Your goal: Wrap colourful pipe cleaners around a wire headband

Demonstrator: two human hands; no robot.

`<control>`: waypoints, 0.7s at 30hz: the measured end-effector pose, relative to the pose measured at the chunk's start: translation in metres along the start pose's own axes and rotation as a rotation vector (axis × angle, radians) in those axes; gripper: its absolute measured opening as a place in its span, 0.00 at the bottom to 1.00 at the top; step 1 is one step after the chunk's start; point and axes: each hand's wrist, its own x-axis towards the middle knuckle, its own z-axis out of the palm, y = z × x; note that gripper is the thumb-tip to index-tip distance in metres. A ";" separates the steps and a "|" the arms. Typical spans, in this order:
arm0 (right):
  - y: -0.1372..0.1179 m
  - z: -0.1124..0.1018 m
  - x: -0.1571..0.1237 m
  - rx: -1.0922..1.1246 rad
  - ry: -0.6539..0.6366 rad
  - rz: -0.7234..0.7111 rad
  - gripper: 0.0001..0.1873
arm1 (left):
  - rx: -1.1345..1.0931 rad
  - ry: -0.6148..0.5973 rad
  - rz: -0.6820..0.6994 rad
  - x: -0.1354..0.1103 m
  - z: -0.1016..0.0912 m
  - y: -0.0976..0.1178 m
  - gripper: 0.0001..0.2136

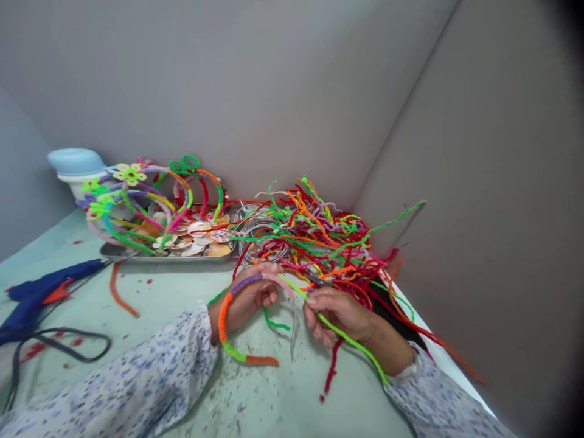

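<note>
Two held pieces: a multicoloured chenille band [224,322] of orange, lime, purple and pink lengths, and a lime chenille stem [351,342], both held above the bench [278,401] in front of the heap.
Handling: judged light, soft-surfaced and bendable, probably wire-cored; springy rather than fragile. Best held along a plain length, away from joins.
Left grip [250,298]: curled and clamped on the band near its purple length.
Right grip [338,316]: thumb and fingers together, clamped on the lime stem.
Beside the right grip: a heap of loose chenille stems [319,240], mostly red, orange and green.
Behind the heap: a silver wire coil [260,234].
Further left: a steel tray [168,258] holding seashells [198,237] and looped chenille ornaments [132,207].
Bench, left: a blue glue gun [43,295], a black cord [68,347] and an orange chenille stem [121,298].
Rear corner: a pale blue lidded container [75,161].
</note>
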 end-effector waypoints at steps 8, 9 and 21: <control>-0.001 0.004 0.001 0.023 -0.003 -0.024 0.17 | -0.043 -0.003 -0.028 0.000 -0.001 0.002 0.07; -0.001 0.004 0.001 0.021 -0.004 -0.022 0.16 | -0.043 -0.003 -0.035 0.000 0.000 0.003 0.07; -0.001 0.003 0.001 -0.041 -0.011 0.037 0.16 | -0.130 0.010 0.000 0.004 -0.008 -0.003 0.02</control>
